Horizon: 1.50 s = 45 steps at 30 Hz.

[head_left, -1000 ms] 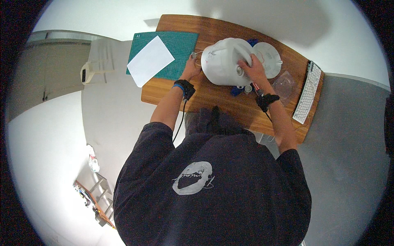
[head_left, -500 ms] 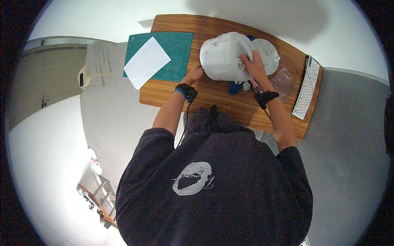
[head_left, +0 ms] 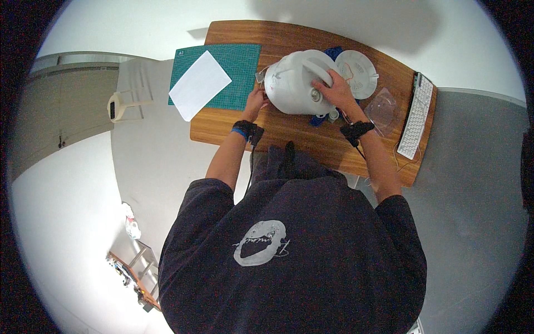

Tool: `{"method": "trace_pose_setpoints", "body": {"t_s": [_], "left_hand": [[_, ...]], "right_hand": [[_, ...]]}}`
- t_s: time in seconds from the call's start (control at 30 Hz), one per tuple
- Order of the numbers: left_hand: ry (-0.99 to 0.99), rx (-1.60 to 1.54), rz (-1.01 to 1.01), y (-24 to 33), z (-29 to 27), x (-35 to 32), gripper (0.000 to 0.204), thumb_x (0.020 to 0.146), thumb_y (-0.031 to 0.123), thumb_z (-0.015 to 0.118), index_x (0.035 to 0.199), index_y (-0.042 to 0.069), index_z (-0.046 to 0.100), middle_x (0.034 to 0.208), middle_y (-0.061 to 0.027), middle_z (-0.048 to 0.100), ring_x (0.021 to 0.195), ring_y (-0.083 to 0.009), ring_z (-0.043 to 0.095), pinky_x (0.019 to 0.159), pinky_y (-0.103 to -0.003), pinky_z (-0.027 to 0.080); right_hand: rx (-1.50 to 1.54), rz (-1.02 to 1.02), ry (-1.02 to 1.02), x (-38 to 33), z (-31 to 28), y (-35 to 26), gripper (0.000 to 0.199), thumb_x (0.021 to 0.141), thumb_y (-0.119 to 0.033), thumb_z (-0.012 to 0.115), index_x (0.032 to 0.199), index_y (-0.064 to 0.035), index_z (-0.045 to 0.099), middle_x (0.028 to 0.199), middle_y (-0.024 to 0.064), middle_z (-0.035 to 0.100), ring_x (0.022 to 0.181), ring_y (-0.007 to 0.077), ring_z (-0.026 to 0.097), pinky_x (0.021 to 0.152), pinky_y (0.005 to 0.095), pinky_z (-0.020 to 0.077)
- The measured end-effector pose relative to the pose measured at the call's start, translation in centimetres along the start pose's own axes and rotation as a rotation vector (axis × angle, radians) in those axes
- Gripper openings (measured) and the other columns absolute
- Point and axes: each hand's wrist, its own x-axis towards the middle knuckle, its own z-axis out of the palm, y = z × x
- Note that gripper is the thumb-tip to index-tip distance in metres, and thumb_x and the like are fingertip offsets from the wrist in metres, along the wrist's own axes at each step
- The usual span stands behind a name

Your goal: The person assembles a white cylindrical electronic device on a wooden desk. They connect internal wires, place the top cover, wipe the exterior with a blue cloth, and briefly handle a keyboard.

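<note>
A large white jug-like vessel with a looped handle and a round knob is tilted above the table. My right hand grips it near the handle's lower end, fingers beside the knob. At the vessel's left end is my left hand, fingers curled in and partly hidden; what they hold is unclear. A small clear piece shows just above those fingers. Behind the right hand lies a round white disc with a side tab and a thin red line on it.
A green cutting mat carries a white sheet on the wooden table. Blue items and a small round container sit under the vessel. Clear plastic packaging and a white keyboard lie at right.
The vessel has turned and shifted slightly left and down, showing more handle and knob. My left hand has moved a little left, and the clear piece has come into view. More of the disc shows.
</note>
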Motion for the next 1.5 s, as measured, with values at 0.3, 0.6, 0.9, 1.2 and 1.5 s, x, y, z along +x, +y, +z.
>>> {"method": "trace_pose_setpoints", "body": {"t_s": [0.3,0.6,0.9,1.2,1.5], "left_hand": [[-0.327,-0.334,0.025,10.6,4.9,-10.2,0.064,0.108,0.057,0.043,0.153,0.01,0.044,0.148,-0.0111,0.055,0.13,-0.0275,0.058,0.104,-0.05,0.05],[-0.253,-0.286,0.087,9.6,4.0,-6.3,0.067,0.109,0.054,0.043,0.154,0.005,0.041,0.151,-0.0116,0.053,0.134,-0.0281,0.055,0.109,-0.045,0.049],[-0.129,0.044,0.255,9.6,2.8,-6.4,0.053,0.111,0.04,0.045,0.149,0.004,0.046,0.139,-0.0105,0.059,0.123,-0.0227,0.061,0.101,-0.037,0.051],[-0.115,0.237,0.539,10.7,4.0,-8.3,0.081,0.099,0.03,0.07,0.16,0.002,0.023,0.154,-0.0203,0.044,0.14,-0.0319,0.047,0.116,-0.042,0.041],[-0.008,0.502,0.757,8.2,3.7,-7.6,0.102,0.093,0.027,0.078,0.16,-0.003,0.008,0.158,-0.0272,0.035,0.147,-0.0355,0.038,0.121,-0.045,0.034]], "right_hand": [[0.125,0.045,0.022,0.0,-0.7,2.1,0.06,0.096,-0.05,0.07,0.133,-0.0027,0.064,0.122,0.0198,0.072,0.111,0.0329,0.071,0.096,0.0429,0.0546],[0.284,0.033,-0.047,-0.4,0.5,2.2,0.057,0.104,-0.045,0.061,0.139,-0.0004,0.055,0.126,0.0201,0.068,0.115,0.0319,0.066,0.099,0.0419,0.0508],[0.132,-0.095,-0.183,-0.7,1.4,-3.5,0.039,0.105,-0.034,0.059,0.124,0.0004,0.059,0.114,0.0202,0.067,0.105,0.0332,0.066,0.094,0.0453,0.0511],[-0.02,-0.166,-0.214,1.0,4.1,-3.3,0.037,0.1,-0.028,0.062,0.12,0.0028,0.063,0.122,0.0268,0.064,0.116,0.0432,0.061,0.101,0.0502,0.0468],[-0.027,-0.298,-0.119,0.0,5.3,-3.2,0.038,0.098,-0.026,0.064,0.125,0.0011,0.063,0.122,0.0252,0.064,0.115,0.044,0.061,0.104,0.0499,0.0467]]}}
